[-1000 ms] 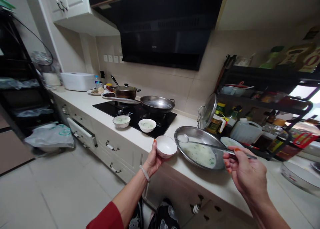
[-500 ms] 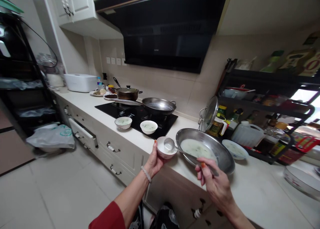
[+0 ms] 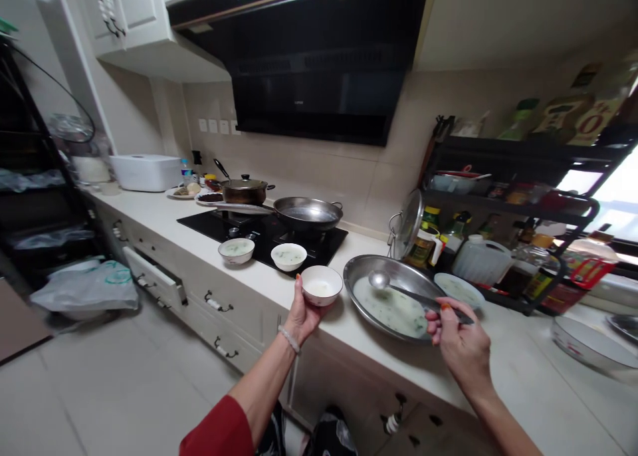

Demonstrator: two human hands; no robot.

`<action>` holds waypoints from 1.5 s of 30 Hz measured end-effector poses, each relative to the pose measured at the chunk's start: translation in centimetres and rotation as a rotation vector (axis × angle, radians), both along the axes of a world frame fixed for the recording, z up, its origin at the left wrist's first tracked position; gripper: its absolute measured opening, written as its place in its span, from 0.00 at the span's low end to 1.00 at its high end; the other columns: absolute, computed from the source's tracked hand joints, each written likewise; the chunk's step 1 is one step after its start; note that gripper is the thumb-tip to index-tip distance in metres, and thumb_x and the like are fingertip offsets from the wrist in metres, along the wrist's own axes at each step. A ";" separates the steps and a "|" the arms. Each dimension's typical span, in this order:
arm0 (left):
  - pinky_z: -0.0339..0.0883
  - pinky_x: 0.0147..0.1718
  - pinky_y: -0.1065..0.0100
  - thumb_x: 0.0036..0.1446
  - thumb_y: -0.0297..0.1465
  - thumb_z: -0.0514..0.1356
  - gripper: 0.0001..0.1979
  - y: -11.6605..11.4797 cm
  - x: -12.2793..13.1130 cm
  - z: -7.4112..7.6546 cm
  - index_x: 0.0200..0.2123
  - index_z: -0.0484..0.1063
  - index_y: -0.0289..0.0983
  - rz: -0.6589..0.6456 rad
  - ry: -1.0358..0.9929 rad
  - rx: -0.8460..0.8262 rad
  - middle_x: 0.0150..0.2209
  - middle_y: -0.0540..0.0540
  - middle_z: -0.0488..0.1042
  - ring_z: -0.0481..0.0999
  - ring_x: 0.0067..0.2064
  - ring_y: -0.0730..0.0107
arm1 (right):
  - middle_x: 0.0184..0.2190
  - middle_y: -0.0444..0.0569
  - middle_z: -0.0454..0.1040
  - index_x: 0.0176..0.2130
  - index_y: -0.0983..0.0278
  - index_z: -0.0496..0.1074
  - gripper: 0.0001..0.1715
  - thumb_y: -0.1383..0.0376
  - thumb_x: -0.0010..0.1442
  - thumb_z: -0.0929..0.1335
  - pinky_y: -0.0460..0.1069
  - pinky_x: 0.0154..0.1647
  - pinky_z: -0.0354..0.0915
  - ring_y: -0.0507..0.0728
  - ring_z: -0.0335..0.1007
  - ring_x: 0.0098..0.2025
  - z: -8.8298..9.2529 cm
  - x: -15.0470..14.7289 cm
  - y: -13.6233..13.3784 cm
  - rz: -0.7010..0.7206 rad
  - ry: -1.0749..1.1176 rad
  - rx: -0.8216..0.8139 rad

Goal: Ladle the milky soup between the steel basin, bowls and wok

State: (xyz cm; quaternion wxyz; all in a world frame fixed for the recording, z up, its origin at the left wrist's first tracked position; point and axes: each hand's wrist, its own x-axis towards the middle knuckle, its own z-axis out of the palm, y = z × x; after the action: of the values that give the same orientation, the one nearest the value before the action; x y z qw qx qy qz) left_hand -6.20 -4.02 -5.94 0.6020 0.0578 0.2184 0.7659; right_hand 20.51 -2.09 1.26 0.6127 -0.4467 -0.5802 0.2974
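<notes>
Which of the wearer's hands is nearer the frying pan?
Left. The left hand holds a bowl in front of the frying pan; the right hand is farther right, gripping a ladle beside the basin.

Small white bowl (image 3: 317,298), held roughly upright beside the worktop's edge (image 3: 518,369), a little pale liquid (image 3: 323,288) inside, wide steel basin (image 3: 421,282) just beside it, part-filled with green-flecked soup (image 3: 391,312), metal ladle (image 3: 413,296) slanting across, head over the soup
</notes>
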 end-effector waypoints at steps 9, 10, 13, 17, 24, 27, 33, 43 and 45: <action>0.73 0.47 0.49 0.61 0.53 0.51 0.34 0.5 0.1 -0.6 0.63 0.60 0.40 -0.059 0.058 0.029 0.56 0.34 0.73 0.74 0.54 0.49 | 0.19 0.47 0.73 0.37 0.61 0.71 0.22 0.46 0.55 0.67 0.50 0.15 0.64 0.56 0.67 0.17 -2.5 0.7 1.1 0.055 -0.202 -0.013; 0.73 0.47 0.49 0.61 0.53 0.51 0.34 0.5 0.1 -0.6 0.63 0.60 0.39 -0.063 0.061 0.029 0.56 0.34 0.73 0.74 0.54 0.48 | 0.20 0.47 0.73 0.37 0.61 0.70 0.23 0.45 0.54 0.68 0.49 0.14 0.63 0.56 0.66 0.16 -2.4 0.6 1.1 0.059 -0.145 -0.044; 0.73 0.47 0.49 0.62 0.53 0.50 0.33 0.5 0.0 -0.7 0.63 0.60 0.39 -0.066 0.077 0.027 0.56 0.33 0.72 0.74 0.54 0.48 | 0.19 0.46 0.73 0.37 0.63 0.68 0.26 0.44 0.52 0.70 0.48 0.12 0.62 0.55 0.66 0.17 -2.0 0.6 1.3 0.047 0.010 -0.108; 0.73 0.47 0.49 0.62 0.53 0.50 0.33 0.5 -0.1 -0.8 0.63 0.60 0.39 -0.077 0.081 0.021 0.56 0.33 0.73 0.75 0.54 0.48 | 0.18 0.47 0.73 0.36 0.63 0.68 0.29 0.43 0.48 0.72 0.47 0.11 0.62 0.55 0.66 0.17 -1.1 0.6 1.3 0.044 0.066 -0.134; 0.72 0.48 0.50 0.62 0.52 0.50 0.33 0.5 -0.2 -0.9 0.62 0.61 0.38 -0.080 0.080 0.015 0.56 0.34 0.72 0.74 0.55 0.48 | 0.18 0.47 0.73 0.36 0.64 0.68 0.29 0.43 0.48 0.72 0.46 0.11 0.62 0.54 0.66 0.17 -0.6 0.9 1.1 0.028 0.073 -0.113; 0.72 0.49 0.49 0.63 0.52 0.49 0.32 0.4 -0.2 -0.7 0.63 0.60 0.38 -0.086 0.071 0.016 0.56 0.33 0.72 0.74 0.55 0.49 | 0.18 0.47 0.73 0.36 0.64 0.68 0.28 0.45 0.48 0.73 0.46 0.11 0.62 0.54 0.66 0.17 -0.6 1.1 1.2 0.010 0.105 -0.126; 0.71 0.49 0.49 0.63 0.52 0.49 0.33 0.4 -0.3 -0.7 0.63 0.60 0.37 -0.096 0.058 0.026 0.56 0.33 0.72 0.73 0.55 0.48 | 0.19 0.46 0.73 0.36 0.65 0.69 0.26 0.49 0.45 0.74 0.45 0.11 0.61 0.53 0.66 0.17 0.0 1.5 1.8 0.011 0.201 -0.156; 0.72 0.49 0.50 0.64 0.51 0.48 0.33 0.4 -0.2 -0.5 0.64 0.59 0.36 -0.086 0.024 0.021 0.56 0.33 0.73 0.73 0.56 0.49 | 0.18 0.46 0.73 0.36 0.64 0.70 0.24 0.53 0.44 0.75 0.43 0.11 0.58 0.51 0.65 0.16 3.8 -0.8 1.0 0.124 0.310 -0.127; 0.72 0.49 0.50 0.64 0.51 0.48 0.33 0.4 -0.2 -0.5 0.64 0.58 0.37 -0.085 0.023 0.021 0.55 0.33 0.73 0.73 0.56 0.49 | 0.19 0.46 0.73 0.37 0.64 0.70 0.24 0.51 0.46 0.75 0.43 0.11 0.58 0.52 0.65 0.16 4.0 -1.7 0.6 0.168 0.297 -0.119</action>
State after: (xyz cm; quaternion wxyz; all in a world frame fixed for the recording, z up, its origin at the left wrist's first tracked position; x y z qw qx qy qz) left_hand -6.39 -3.59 -6.48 0.6309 0.0825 0.2146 0.7410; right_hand 18.81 -1.53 5.23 0.6371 -0.3832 -0.5001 0.4441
